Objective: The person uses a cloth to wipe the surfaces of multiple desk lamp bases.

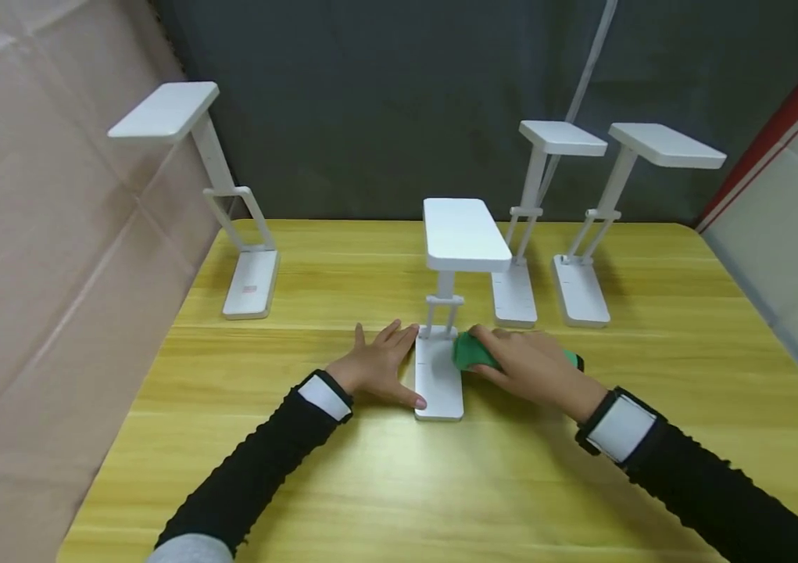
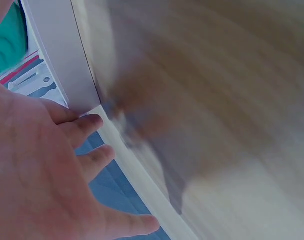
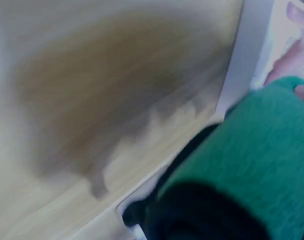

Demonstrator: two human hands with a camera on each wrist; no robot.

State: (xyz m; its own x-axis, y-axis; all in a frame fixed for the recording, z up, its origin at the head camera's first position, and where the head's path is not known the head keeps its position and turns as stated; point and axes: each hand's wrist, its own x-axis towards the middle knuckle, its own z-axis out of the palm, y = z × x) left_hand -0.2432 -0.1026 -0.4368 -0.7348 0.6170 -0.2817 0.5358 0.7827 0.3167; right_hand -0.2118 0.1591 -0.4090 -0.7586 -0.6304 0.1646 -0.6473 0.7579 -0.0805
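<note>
A white folding desk lamp (image 1: 465,231) stands mid-table, its flat base (image 1: 438,385) toward me. My left hand (image 1: 376,364) lies at the left side of that base with fingers spread; its thumb touches the near left edge. In the left wrist view, the fingers of this left hand (image 2: 47,170) are straight beside the base's side wall (image 2: 59,50). My right hand (image 1: 535,366) grips a green cloth (image 1: 472,353) with dark edging, pressed against the base's right edge. Up close in the right wrist view, the bunched green cloth (image 3: 252,155) hides most of that hand.
Two more white lamps stand behind on the right, one lamp (image 1: 563,139) close behind the middle one and another lamp (image 1: 666,147) farther right. A fourth lamp (image 1: 166,113) stands at the back left. A dark curtain (image 1: 370,109) hangs beyond the wooden table (image 1: 342,485).
</note>
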